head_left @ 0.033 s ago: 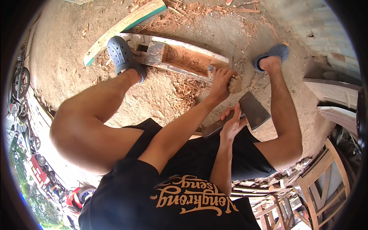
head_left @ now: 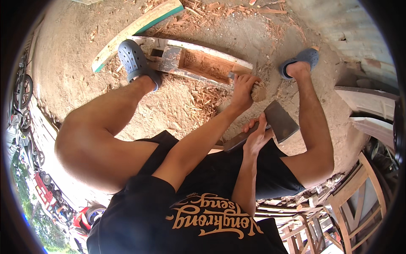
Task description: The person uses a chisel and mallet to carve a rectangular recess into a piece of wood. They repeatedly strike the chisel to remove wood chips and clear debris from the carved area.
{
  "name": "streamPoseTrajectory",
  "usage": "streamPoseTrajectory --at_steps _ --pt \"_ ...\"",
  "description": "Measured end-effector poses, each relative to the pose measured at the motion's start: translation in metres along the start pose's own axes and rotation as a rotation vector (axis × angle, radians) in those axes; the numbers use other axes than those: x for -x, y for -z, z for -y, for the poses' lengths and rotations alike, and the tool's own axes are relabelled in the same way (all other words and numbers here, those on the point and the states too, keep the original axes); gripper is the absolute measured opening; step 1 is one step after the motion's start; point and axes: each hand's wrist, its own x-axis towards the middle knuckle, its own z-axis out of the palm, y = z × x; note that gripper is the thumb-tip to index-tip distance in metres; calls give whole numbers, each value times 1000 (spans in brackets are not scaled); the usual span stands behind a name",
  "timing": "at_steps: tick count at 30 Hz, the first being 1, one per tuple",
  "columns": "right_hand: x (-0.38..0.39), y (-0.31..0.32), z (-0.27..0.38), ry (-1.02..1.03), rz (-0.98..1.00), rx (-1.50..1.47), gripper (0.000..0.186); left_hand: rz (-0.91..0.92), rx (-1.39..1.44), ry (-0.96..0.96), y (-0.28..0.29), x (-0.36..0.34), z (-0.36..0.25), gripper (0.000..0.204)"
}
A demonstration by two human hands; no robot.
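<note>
On the ground in front of me lies a wooden workpiece with worn grey and white paint and a long rectangular recess cut into it. My left hand is wrapped round a chisel, whose metal end shows beside the recess's right end. The frayed end of its wooden handle sticks out past my fist. Lower and to the right, my right hand grips a mallet with a dark, slab-like rectangular head, held apart from the chisel. Part of its handle is hidden by my fingers.
My left foot in a blue clog rests against the workpiece's left end. Beyond lies a curved green-edged plank. Wood chips cover the dirt. Wooden frames stand at the lower right, motorcycles at the far left.
</note>
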Motion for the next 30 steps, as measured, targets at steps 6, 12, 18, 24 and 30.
streamPoseTrajectory --at_steps 6,12,18,24,30 --pt "-3 -6 10 -13 -34 8 24 67 -121 -40 5 4 6 39" --pt "-9 -14 -4 88 -62 18 24 44 -106 -60 4 -4 11 40" --pt "-8 -7 -11 -179 -21 134 22 101 -153 -76 3 4 15 33" --pt "-17 1 -16 -229 53 360 28 60 -231 -102 5 6 32 33" --pt "-6 -9 -13 -46 -39 41 29 110 -262 -90 22 -13 32 35"
